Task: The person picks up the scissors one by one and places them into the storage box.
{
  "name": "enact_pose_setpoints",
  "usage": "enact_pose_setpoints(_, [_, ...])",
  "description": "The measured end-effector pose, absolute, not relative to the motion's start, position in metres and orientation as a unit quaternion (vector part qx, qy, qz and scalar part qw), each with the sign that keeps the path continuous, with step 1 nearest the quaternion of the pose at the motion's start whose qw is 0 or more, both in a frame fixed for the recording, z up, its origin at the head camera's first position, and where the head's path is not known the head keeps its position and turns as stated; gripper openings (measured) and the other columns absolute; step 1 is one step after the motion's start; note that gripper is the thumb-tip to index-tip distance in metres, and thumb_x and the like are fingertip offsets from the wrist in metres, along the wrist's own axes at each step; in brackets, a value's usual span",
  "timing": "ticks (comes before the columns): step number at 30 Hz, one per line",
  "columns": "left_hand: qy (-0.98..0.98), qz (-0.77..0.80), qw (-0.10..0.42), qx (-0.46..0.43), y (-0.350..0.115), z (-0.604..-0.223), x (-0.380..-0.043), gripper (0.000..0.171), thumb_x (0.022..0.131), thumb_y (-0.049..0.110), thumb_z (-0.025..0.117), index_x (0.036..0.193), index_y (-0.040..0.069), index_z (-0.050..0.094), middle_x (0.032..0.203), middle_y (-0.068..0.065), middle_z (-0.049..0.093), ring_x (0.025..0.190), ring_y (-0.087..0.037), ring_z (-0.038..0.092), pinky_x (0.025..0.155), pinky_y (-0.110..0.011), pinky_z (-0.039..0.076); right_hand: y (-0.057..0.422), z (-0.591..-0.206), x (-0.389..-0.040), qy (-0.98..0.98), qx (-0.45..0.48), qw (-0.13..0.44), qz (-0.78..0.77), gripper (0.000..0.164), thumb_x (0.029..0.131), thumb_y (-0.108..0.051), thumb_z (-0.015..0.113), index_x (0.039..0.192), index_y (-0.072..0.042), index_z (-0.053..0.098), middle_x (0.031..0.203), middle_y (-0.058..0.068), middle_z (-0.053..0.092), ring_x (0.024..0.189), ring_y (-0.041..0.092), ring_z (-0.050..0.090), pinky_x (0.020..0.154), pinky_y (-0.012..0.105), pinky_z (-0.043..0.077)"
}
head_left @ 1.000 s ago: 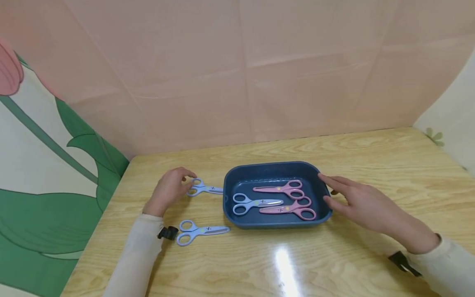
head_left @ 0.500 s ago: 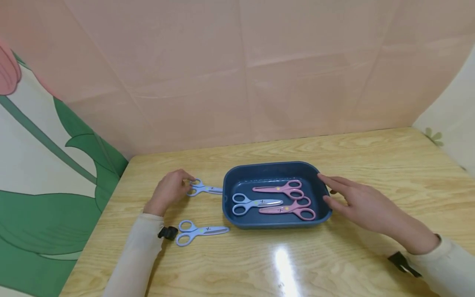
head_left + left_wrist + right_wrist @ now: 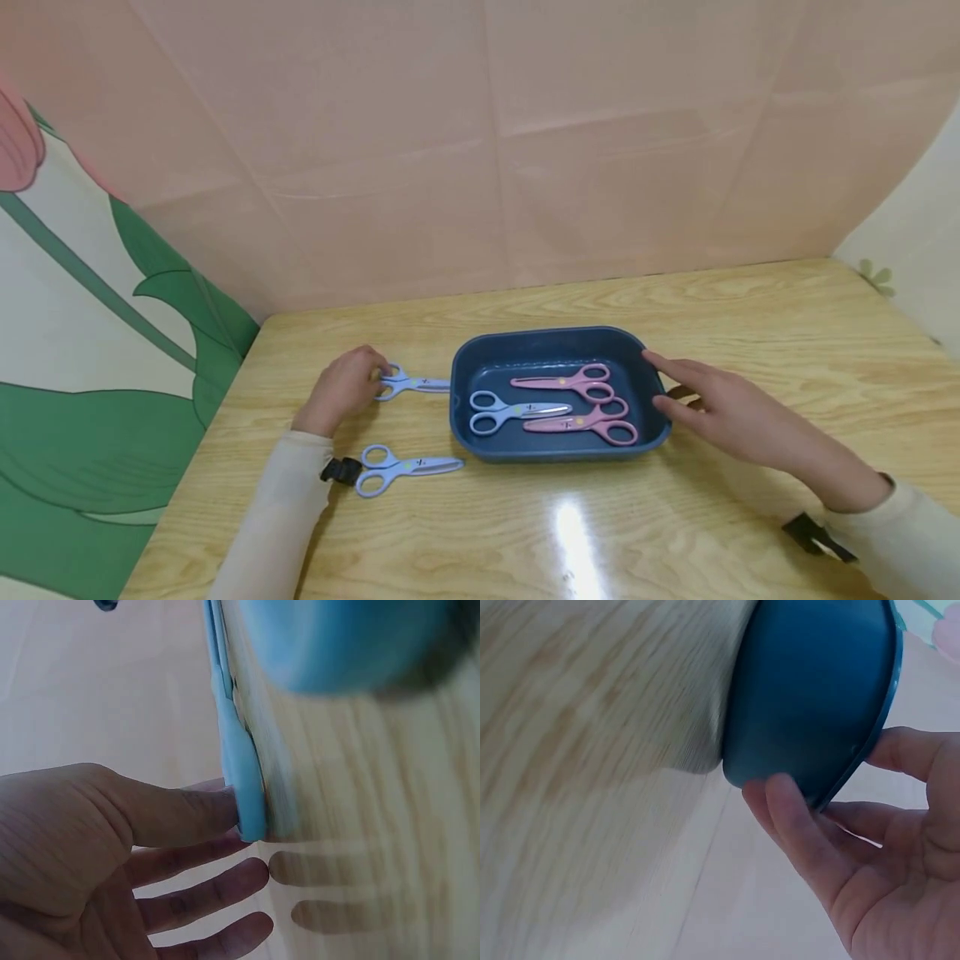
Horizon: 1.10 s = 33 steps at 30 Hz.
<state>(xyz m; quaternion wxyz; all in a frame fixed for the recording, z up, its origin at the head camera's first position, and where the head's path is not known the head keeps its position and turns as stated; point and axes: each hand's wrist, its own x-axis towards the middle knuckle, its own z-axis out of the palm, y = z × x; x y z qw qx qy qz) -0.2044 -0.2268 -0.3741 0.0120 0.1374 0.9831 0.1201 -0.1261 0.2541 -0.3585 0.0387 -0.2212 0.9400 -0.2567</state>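
My left hand [image 3: 347, 387] pinches one handle loop of blue scissors [image 3: 416, 383] lying left of a dark blue tray [image 3: 555, 456]. In the left wrist view the thumb presses on the scissors' handle [image 3: 238, 746], with the other fingers spread behind it. Closer to me lies a second pair of blue scissors [image 3: 420, 466], its blades toward the tray. My right hand [image 3: 738, 417] rests its fingertips and thumb against the tray's right end, fingers fairly straight. The right wrist view has these fingertips along the tray's outer wall [image 3: 810, 690] and rim.
Inside the tray are light blue scissors [image 3: 491, 412] and two pairs of pink scissors, one farther back [image 3: 573, 382] and one nearer [image 3: 585, 422]. The wooden table [image 3: 675, 533] ends at a pink backdrop [image 3: 375, 167]. A leaf-patterned panel [image 3: 75, 450] borders the left.
My left hand has closed in on the handle of the farther blue scissors, its fingers now over the loop. The tray stays put; my right hand has barely shifted.
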Motion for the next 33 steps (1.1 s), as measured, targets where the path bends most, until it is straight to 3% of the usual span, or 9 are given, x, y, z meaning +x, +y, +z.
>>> enact_pose_setpoints(3, [0.982, 0.129, 0.002, 0.136, -0.2278, -0.3739, -0.2044, 0.014, 0.083, 0.000, 0.074, 0.097, 0.003, 0.075, 0.109, -0.016, 0.068, 0.100, -0.033, 0.066, 0.091, -0.050, 0.053, 0.2556, -0.3581, -0.1273, 0.931, -0.215, 0.059, -0.289, 0.066, 0.100, -0.029, 0.061, 0.155, -0.005, 0.033, 0.146, 0.031, 0.047, 0.104, 0.031, 0.071, 0.075, 0.036, 0.061])
enact_pose_setpoints(7, [0.980, 0.147, -0.011, 0.137, -0.2284, -0.3730, -0.2052, 0.014, 0.082, -0.006, 0.070, 0.096, -0.001, 0.073, 0.104, -0.017, 0.066, 0.094, -0.032, 0.064, 0.088, -0.048, 0.054, 0.2569, -0.3575, -0.1290, 0.923, -0.212, 0.071, -0.313, 0.067, 0.099, -0.026, 0.061, 0.155, -0.005, 0.031, 0.146, 0.032, 0.046, 0.102, 0.030, 0.072, 0.076, 0.034, 0.061])
enact_pose_setpoints(12, [0.978, 0.152, -0.018, 0.140, -0.2277, -0.3726, -0.2054, 0.014, 0.082, -0.006, 0.070, 0.095, -0.001, 0.072, 0.106, -0.017, 0.065, 0.091, -0.031, 0.064, 0.084, -0.047, 0.054, 0.2578, -0.3590, -0.1310, 0.901, -0.192, 0.103, -0.376, 0.079, 0.098, -0.022, 0.063, 0.159, -0.007, 0.016, 0.143, 0.034, 0.047, 0.105, 0.034, 0.070, 0.076, 0.033, 0.059])
enact_pose_setpoints(17, [0.978, 0.157, -0.017, 0.139, -0.2277, -0.3730, -0.2053, 0.016, 0.079, -0.007, 0.069, 0.093, -0.001, 0.071, 0.107, -0.018, 0.064, 0.085, -0.028, 0.062, 0.079, -0.043, 0.055, 0.2592, -0.3599, -0.1321, 0.876, -0.159, 0.145, -0.431, 0.085, 0.098, -0.023, 0.063, 0.160, -0.008, 0.006, 0.146, 0.036, 0.041, 0.109, 0.034, 0.069, 0.083, 0.040, 0.060])
enact_pose_setpoints(24, [0.976, 0.157, -0.030, 0.147, -0.2274, -0.3729, -0.2058, 0.012, 0.076, 0.002, 0.080, 0.087, 0.000, 0.073, 0.109, -0.016, 0.066, 0.091, -0.029, 0.065, 0.084, -0.045, 0.055, 0.2618, -0.3615, -0.1326, 0.863, -0.176, 0.146, -0.451, 0.075, 0.100, -0.017, 0.059, 0.159, -0.005, 0.014, 0.145, 0.039, 0.040, 0.103, 0.026, 0.071, 0.082, 0.038, 0.060])
enact_pose_setpoints(28, [0.976, 0.152, -0.035, 0.152, -0.2264, -0.3728, -0.2068, 0.014, 0.074, 0.007, 0.083, 0.083, 0.002, 0.074, 0.110, -0.014, 0.069, 0.099, -0.033, 0.066, 0.090, -0.046, 0.054, 0.2617, -0.3623, -0.1326, 0.858, -0.178, 0.149, -0.459, 0.072, 0.100, -0.015, 0.058, 0.158, -0.004, 0.016, 0.144, 0.040, 0.040, 0.106, 0.031, 0.070, 0.082, 0.036, 0.060])
enact_pose_setpoints(33, [0.976, 0.159, -0.033, 0.146, -0.2241, -0.3704, -0.2053, 0.017, 0.076, 0.009, 0.084, 0.087, 0.001, 0.075, 0.112, -0.014, 0.068, 0.096, -0.031, 0.068, 0.087, -0.045, 0.056, 0.2605, -0.3614, -0.1322, 0.854, -0.175, 0.155, -0.466, 0.071, 0.101, -0.015, 0.058, 0.158, -0.005, 0.017, 0.145, 0.040, 0.038, 0.108, 0.035, 0.068, 0.081, 0.036, 0.061])
